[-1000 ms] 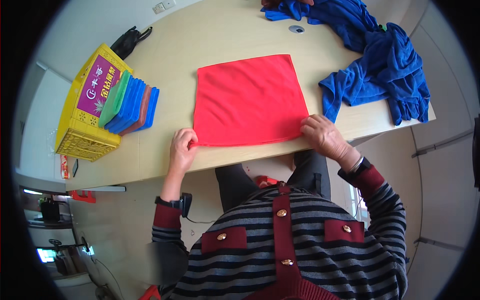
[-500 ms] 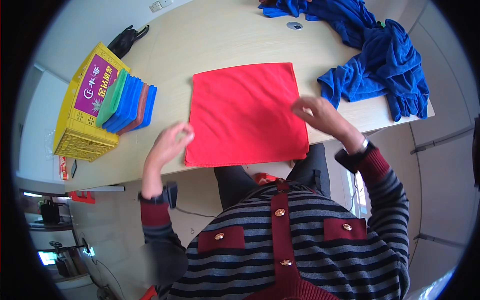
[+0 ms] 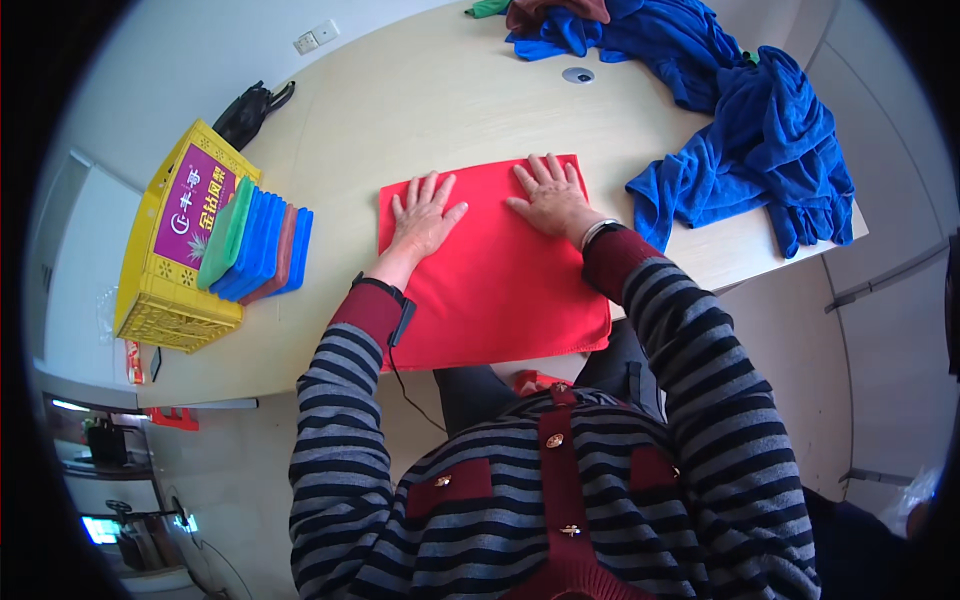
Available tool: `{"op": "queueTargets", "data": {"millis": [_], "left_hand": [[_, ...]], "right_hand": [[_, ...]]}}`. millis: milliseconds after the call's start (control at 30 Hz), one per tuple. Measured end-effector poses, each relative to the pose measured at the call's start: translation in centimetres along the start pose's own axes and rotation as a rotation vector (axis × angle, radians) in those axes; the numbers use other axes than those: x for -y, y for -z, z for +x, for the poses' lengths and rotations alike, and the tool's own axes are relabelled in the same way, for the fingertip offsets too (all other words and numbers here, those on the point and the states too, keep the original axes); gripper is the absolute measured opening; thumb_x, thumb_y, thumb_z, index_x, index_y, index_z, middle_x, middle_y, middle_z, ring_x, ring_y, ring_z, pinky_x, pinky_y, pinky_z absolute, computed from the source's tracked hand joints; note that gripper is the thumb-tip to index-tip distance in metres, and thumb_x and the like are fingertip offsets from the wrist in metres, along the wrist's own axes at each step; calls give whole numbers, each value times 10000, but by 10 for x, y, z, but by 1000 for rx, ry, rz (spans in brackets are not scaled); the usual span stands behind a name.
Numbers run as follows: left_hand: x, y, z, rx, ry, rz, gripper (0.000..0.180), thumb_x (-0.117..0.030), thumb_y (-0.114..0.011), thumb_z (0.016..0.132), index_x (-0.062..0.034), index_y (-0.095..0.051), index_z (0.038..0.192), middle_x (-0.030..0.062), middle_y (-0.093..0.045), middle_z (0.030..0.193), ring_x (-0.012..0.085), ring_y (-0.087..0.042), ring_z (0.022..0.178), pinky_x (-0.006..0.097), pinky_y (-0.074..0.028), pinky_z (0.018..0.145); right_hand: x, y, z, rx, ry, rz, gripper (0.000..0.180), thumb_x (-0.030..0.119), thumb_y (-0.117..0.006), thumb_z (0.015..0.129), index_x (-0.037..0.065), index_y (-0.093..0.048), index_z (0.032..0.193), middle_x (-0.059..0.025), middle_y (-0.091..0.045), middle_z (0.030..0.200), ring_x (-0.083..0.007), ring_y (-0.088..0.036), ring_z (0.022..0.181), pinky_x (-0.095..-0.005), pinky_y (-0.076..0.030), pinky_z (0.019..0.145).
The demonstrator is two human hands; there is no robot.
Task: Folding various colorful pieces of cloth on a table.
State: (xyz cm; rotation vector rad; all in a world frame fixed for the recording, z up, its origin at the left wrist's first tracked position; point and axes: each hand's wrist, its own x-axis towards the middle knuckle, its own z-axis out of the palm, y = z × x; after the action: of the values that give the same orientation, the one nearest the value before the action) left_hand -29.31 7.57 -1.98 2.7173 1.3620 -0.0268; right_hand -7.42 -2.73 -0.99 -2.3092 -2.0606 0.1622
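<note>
A red cloth (image 3: 500, 290) lies flat on the light wooden table (image 3: 420, 110), its near edge hanging slightly over the table's front edge. My left hand (image 3: 424, 213) rests palm down with fingers spread on the cloth's far left part. My right hand (image 3: 549, 194) lies flat, fingers apart, on the cloth's far right part. Neither hand holds anything.
A yellow crate (image 3: 175, 245) lying on its side at the left holds a row of folded cloths (image 3: 258, 243) in green, blue and brown. A heap of blue towels (image 3: 745, 130) covers the table's far right. A black item (image 3: 250, 108) lies at the far left edge.
Both hands have left the cloth's near corners and moved forward onto its far half, now pressing flat. The cloth has shifted nearer, its front edge over the table rim.
</note>
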Motion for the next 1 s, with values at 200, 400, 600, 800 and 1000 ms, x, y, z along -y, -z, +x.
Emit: {"op": "queueTargets", "data": {"millis": [200,400,600,800,1000], "left_hand": [[27,-9,4,-119,74,-33,723,-621,-374,992,-217,-260,1581,95,-169,1658,356,-99,1528,621,-55,1197],[18,-6,-56,-145,129,-53,730,-608,-402,989,-188,-284,1574,136,-188,1647,368,-112,1524,609,-68,1201],[-6,-6,-158,-67,-133,45,708,-553,-447,992,-163,-304,1566,151,-204,1638,364,-151,1515,573,-96,1211],[17,-12,-180,-160,-69,-22,695,-533,-442,998,-154,-305,1564,138,-212,1637,351,-167,1512,540,-115,1216],[22,-16,-208,-188,57,-82,652,-490,-404,1018,-147,-303,1563,125,-219,1637,318,-166,1518,501,-102,1225]], "right_hand": [[-18,-1,5,-70,40,43,748,591,-356,1005,116,-260,1574,-147,-206,1641,-376,-150,1519,-517,-150,1223],[2,7,-52,-69,96,106,752,567,-402,1005,77,-275,1561,-183,-239,1621,-376,-181,1510,-519,-146,1223],[11,-14,-140,-194,256,72,746,538,-423,1010,31,-298,1542,-198,-277,1601,-367,-213,1502,-499,-160,1224],[-9,-12,-144,-178,162,64,722,528,-430,1008,49,-324,1537,-189,-287,1599,-353,-208,1507,-487,-149,1231],[11,3,-171,-277,229,27,698,510,-466,1000,66,-356,1527,-171,-315,1591,-344,-211,1507,-470,-138,1238]]}}
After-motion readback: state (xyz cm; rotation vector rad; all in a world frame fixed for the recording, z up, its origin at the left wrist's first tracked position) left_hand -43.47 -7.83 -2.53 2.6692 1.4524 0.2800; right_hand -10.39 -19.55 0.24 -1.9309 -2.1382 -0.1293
